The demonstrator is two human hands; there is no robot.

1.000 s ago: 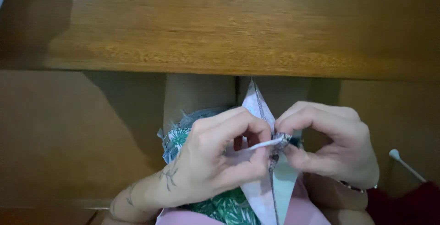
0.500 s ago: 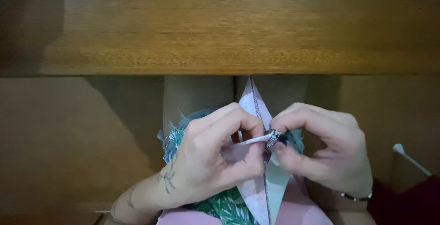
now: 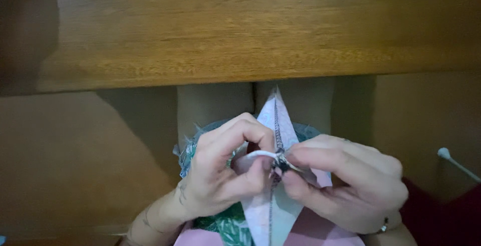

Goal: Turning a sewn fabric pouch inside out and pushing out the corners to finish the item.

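1. Nearest the camera, at about 6 o'clock, there's a bit of pink cloth [image 3: 310, 236] along the bottom edge, with a green patterned cloth [image 3: 225, 224] peeking out just left of it. No packages, labels or signs that I can make out anywhere.

2. Left hand [image 3: 220, 176] is curled in tight, thumb and forefinger pinched down on a short white tube [image 3: 260, 154], looks like a little cord or pull, hard to say exactly. A small tattoo shows near the wrist.

3. Right hand [image 3: 350, 186] comes in from 3 o'clock, fingers bunched narrow and closed around a small dark metal slider [image 3: 281, 164]. It sits right where the two hands meet, touching the end of the white tube. There's a ring on one finger, down at about 5 o'clock.

4. The zipper [image 3: 275, 130] runs as a dark toothed line straight up from the slider towards 12 o'clock, sewn into a pale pinkish fabric piece [image 3: 268, 211] that comes to a point at the top. It stands between both hands, dead centre, a bit below the middle.

5. Off at 3 o'clock, well apart from the hands, a white cotton swab [image 3: 453, 161] lies at a slant.

6. Farthest back, a wooden table [image 3: 250, 30] fills the top, with two bare legs [image 3: 215, 105] showing in the shadow under its edge.
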